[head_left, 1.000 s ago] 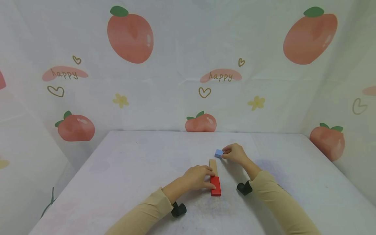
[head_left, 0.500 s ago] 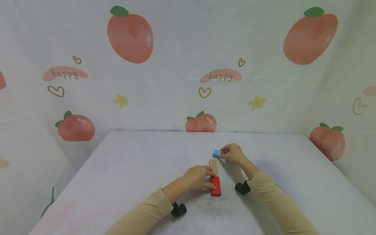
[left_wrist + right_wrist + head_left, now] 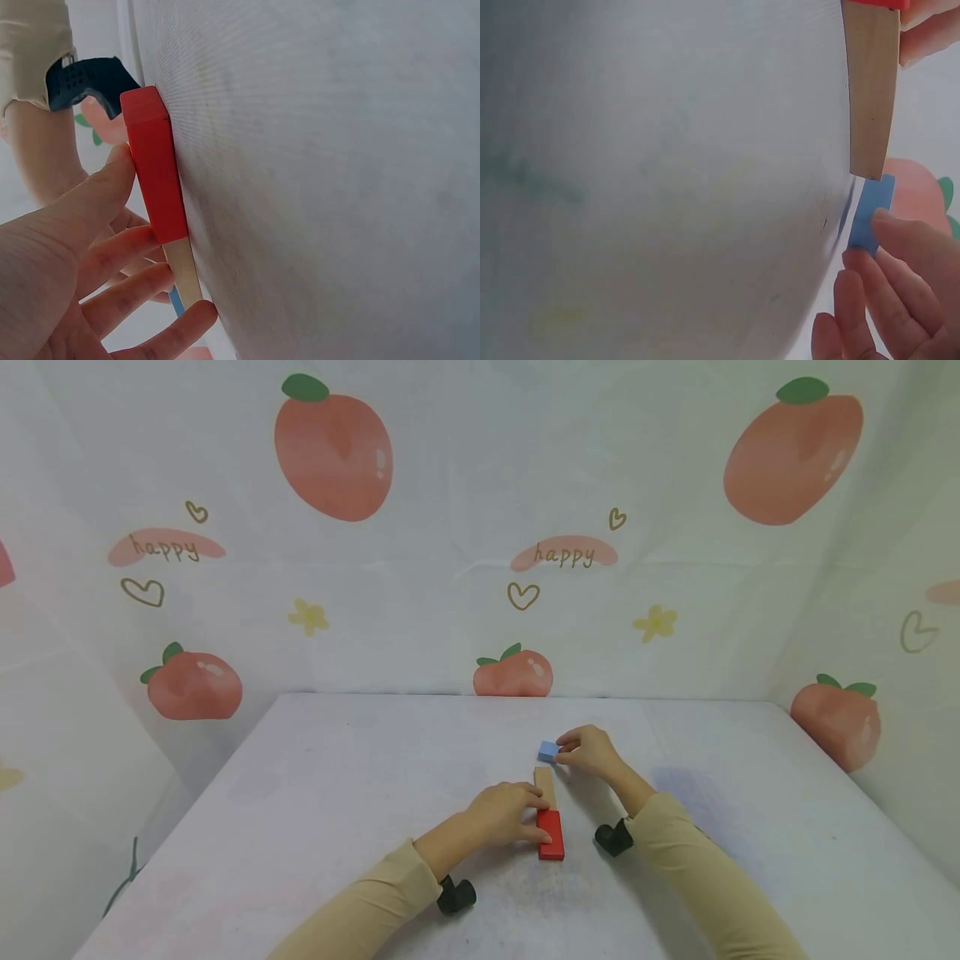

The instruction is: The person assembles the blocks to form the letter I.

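Note:
A red block lies end to end with a plain wooden block, forming a line that points away from the person. The left hand rests on them: its thumb touches the red block, and in the left wrist view the other fingers spread along the joint and the wooden block. Just past the wooden block's far end, the right hand pinches a small blue block between thumb and fingers. In the right wrist view the blue block sits close to that end.
A white table with faint coloured smudges lies under the blocks. Behind it hangs a white cloth printed with peaches, hearts and flowers. Black wrist mounts stick out under both sleeves, the right one near the blocks.
The right hand has moved the blue block a little to the left, until it stands beyond the wooden block's far end. The left hand and the other two blocks have stayed put.

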A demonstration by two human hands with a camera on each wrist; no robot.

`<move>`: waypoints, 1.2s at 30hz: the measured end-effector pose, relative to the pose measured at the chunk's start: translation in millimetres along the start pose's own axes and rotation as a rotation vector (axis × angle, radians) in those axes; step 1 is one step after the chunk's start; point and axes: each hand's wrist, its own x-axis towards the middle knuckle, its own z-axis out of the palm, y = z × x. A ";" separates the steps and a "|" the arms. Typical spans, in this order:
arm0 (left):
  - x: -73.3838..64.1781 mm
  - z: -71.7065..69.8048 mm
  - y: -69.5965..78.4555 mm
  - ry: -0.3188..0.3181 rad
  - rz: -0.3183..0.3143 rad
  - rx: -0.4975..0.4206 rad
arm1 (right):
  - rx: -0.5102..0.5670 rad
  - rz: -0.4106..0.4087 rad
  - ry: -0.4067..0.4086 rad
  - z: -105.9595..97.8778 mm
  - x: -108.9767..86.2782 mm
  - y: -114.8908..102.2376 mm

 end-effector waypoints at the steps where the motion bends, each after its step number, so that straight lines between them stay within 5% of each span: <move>1: 0.2 0.2 -0.3 0.002 0.001 -0.001 | -0.001 -0.005 -0.001 0.2 0.4 0.0; 10: 0.8 -0.9 -0.8 0.008 0.003 -0.011 | 0.000 -0.048 -0.013 1.4 4.7 -0.5; 36: 1.6 0.0 0.0 -0.016 -0.011 -0.041 | -0.042 0.014 -0.066 6.1 10.8 -3.3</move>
